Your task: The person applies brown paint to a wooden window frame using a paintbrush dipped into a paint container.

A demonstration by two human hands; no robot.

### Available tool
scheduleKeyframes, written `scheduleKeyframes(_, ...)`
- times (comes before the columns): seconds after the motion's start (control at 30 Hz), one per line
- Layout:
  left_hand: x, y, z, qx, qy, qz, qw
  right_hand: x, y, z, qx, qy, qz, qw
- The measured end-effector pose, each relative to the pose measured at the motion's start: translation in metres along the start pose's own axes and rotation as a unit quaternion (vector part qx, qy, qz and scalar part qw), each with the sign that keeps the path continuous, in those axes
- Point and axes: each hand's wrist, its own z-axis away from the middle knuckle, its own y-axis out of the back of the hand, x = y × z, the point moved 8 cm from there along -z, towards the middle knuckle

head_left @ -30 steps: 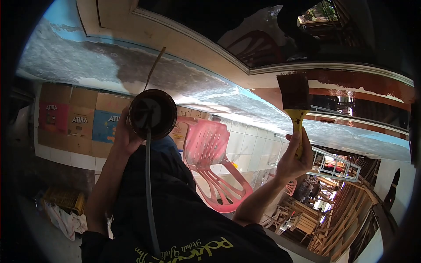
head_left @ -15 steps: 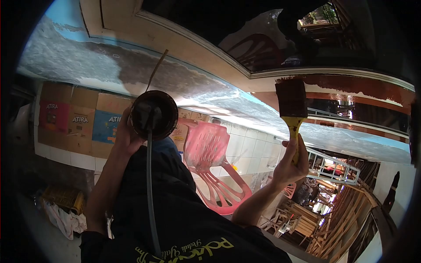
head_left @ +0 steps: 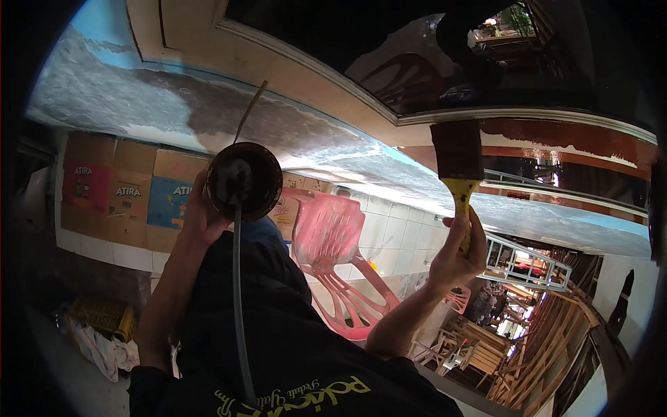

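My left hand [head_left: 201, 217] is closed around a round paint can [head_left: 269, 184] with dark brown paint on its rim and inside. A thin stick [head_left: 251, 110] shows beyond the can's far edge. In my right hand [head_left: 455, 258] is a paintbrush [head_left: 457, 154] with a yellow handle, gripped with the bristles upward. Its wide bristles are coated dark brown and meet the lower edge of the window frame [head_left: 417, 119]. Wet-looking reddish-brown paint [head_left: 542, 135] with a ragged edge covers the wood to the right of the brush.
A dark reflective window pane [head_left: 389, 62] lies above the frame. Below are a pink plastic chair [head_left: 326, 233], flattened cardboard boxes [head_left: 128, 184], a metal ladder [head_left: 528, 264] and stacked timber [head_left: 549, 340]. A grey cable [head_left: 240, 306] runs down over my shirt.
My right hand and the paintbrush have shifted slightly left and up, with the bristle tips closer to the frame edge. My left hand and the can are almost unmoved.
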Motion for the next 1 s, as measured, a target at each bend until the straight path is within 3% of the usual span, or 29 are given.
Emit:
scheduleKeyframes(0.2, 0.002, 0.003, 0.0, 0.004, -0.001, 0.005, 1.0, 0.005, 0.004, 0.002, 0.039, -0.029, 0.016, 0.999)
scheduleKeyframes(1.0, 0.006, 0.002, 0.0, 0.014, -0.003, 0.008, 1.0, 0.007, 0.003, 0.011, 0.044, 0.001, 0.05, 0.998)
